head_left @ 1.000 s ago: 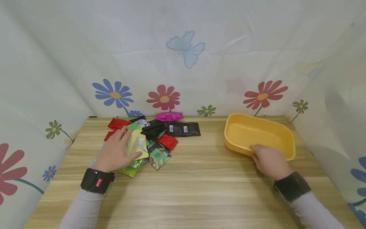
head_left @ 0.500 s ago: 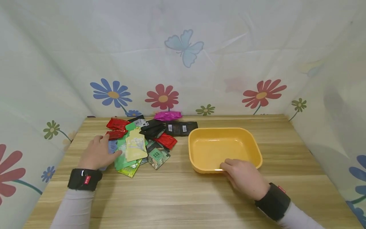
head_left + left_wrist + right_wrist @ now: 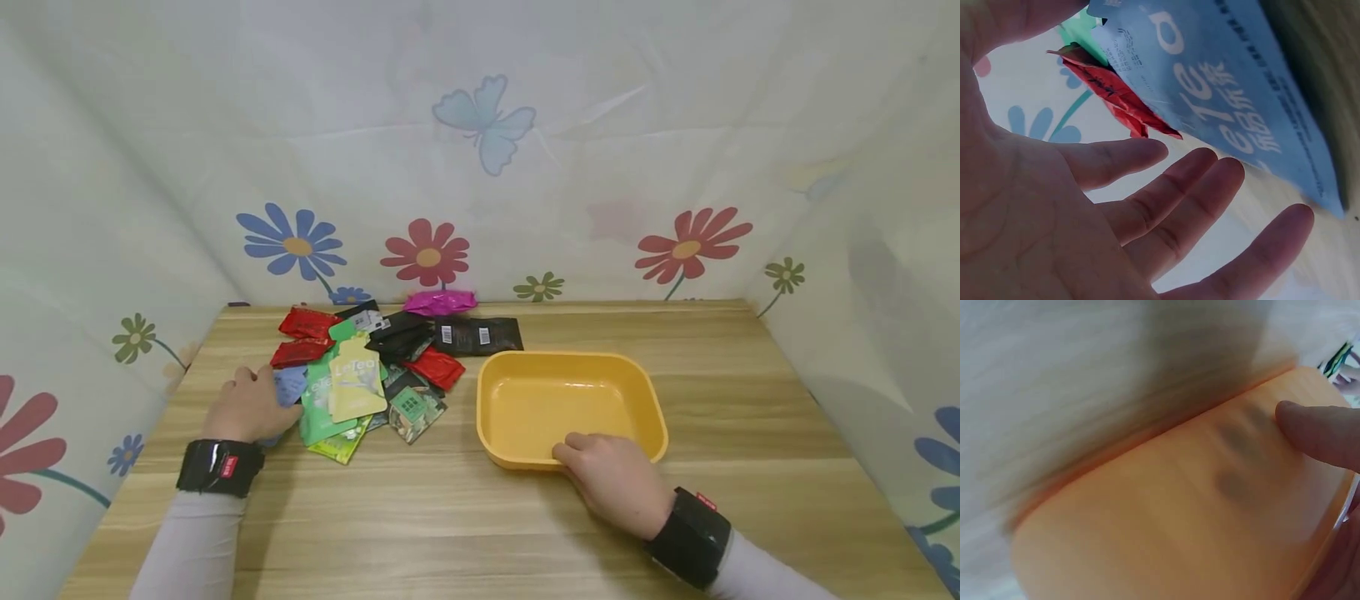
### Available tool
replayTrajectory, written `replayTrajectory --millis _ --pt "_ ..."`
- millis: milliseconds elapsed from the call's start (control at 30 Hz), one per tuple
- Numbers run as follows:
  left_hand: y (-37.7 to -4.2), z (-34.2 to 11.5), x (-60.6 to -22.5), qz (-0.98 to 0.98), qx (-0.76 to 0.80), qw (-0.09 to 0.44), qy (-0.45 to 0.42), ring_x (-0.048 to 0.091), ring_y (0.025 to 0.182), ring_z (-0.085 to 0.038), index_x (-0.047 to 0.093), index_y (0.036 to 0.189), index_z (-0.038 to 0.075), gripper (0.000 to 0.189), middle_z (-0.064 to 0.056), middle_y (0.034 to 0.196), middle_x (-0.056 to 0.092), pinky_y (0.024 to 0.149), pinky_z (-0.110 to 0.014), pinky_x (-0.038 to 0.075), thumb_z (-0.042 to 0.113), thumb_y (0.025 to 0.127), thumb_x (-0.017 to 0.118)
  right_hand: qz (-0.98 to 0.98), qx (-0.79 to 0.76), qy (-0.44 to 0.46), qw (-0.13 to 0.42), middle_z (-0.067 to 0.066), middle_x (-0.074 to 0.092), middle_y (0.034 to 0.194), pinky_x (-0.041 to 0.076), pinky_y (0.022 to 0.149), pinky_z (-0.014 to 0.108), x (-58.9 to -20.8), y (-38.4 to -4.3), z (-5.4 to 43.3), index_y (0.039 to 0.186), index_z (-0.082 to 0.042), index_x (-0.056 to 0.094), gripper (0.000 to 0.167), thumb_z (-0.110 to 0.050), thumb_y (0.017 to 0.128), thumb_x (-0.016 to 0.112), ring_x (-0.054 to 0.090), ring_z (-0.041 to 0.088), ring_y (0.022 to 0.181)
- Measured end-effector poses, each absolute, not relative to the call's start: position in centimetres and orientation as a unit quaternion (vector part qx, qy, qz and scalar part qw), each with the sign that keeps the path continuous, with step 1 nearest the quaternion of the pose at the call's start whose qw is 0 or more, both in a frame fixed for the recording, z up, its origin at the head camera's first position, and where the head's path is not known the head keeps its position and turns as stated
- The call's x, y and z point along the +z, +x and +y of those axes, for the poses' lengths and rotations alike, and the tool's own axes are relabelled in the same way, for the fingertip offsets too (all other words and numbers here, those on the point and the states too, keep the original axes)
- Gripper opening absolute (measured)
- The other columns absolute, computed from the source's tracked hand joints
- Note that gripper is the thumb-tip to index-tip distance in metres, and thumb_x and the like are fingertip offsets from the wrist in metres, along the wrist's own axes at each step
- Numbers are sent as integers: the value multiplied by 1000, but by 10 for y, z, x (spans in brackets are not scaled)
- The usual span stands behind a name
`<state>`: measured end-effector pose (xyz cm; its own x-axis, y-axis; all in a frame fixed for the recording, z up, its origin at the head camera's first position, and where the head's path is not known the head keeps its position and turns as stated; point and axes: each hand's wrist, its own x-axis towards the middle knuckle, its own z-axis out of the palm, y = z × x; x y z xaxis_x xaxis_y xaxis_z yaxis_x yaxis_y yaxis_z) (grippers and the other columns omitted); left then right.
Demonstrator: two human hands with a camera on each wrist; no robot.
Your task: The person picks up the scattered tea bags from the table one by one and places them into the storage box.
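My left hand is at the left edge of the packet pile, beside a blue tea packet. In the left wrist view the fingers are spread and loosely bent, with the blue packet tilted just beyond them; whether the thumb touches it I cannot tell. Next to it lie a green packet and a yellow tea packet. My right hand grips the near wall of a yellow plastic basin. Its thumb presses the outside, and finger shadows show through the wall in the right wrist view.
Red packets, black packets and a magenta packet lie toward the back of the wooden table. A patterned packet is nearest the basin. A flowered cloth surrounds the table on three sides.
The basin has slid left and nearer to me with my right hand on it. My left hand has moved from above the yellow packet to the pile's left side.
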<state>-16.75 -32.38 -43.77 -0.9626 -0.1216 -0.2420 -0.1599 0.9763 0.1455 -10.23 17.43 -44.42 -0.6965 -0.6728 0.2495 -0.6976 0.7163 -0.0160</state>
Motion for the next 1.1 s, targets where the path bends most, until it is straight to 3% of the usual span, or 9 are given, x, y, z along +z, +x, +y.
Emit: replayTrajectory --millis 100,267,467,667,800,967,1100 --pt "-167 -326 -441 987 80 116 -74 50 116 -60 38 144 -20 90 -46 131 42 92 -70 50 45 87 66 -927 59 365 69 -11 56 77 47 58 26 -433 -102 172 93 -19 65 18 -25 88 81 52 4 65" --pt "-169 -325 -441 988 82 114 -68 49 116 -58 38 143 -20 88 -45 131 43 92 -70 49 43 87 65 -938 101 331 32 -3 71 92 56 71 31 -393 -124 181 113 -12 70 41 -44 89 80 63 9 78" --pt "-169 -328 -443 987 83 114 -70 49 115 -58 40 143 -19 87 -45 130 44 92 -71 50 43 88 66 -943 84 319 46 10 69 109 60 87 45 -381 -183 197 121 -4 68 45 -30 88 83 64 24 93" --pt "-170 -329 -443 986 99 113 -77 51 114 -57 38 147 -16 91 -44 130 44 89 -70 51 45 87 69 -951 56 304 0 14 70 116 57 96 50 -400 -215 207 127 -1 67 49 -27 88 83 66 31 101" --pt "-170 -331 -442 986 113 100 -75 55 104 -53 37 146 -15 93 -43 124 46 80 -65 54 46 85 70 -954 66 293 5 15 75 112 60 90 49 -406 -223 211 119 -2 71 34 -19 91 79 71 29 95" --pt "-171 -334 -445 984 127 93 -90 56 95 -49 38 145 -16 94 -41 116 48 71 -55 54 47 83 71 -953 88 289 7 3 73 85 58 71 38 -406 -225 214 98 -8 72 8 -13 93 76 62 16 71" --pt "-170 -335 -446 979 140 100 -112 55 94 -48 38 143 -16 94 -40 115 49 69 -52 53 49 83 71 -954 103 282 -16 -3 65 76 52 66 33 -403 -219 219 90 -11 70 7 -14 94 75 55 12 66"
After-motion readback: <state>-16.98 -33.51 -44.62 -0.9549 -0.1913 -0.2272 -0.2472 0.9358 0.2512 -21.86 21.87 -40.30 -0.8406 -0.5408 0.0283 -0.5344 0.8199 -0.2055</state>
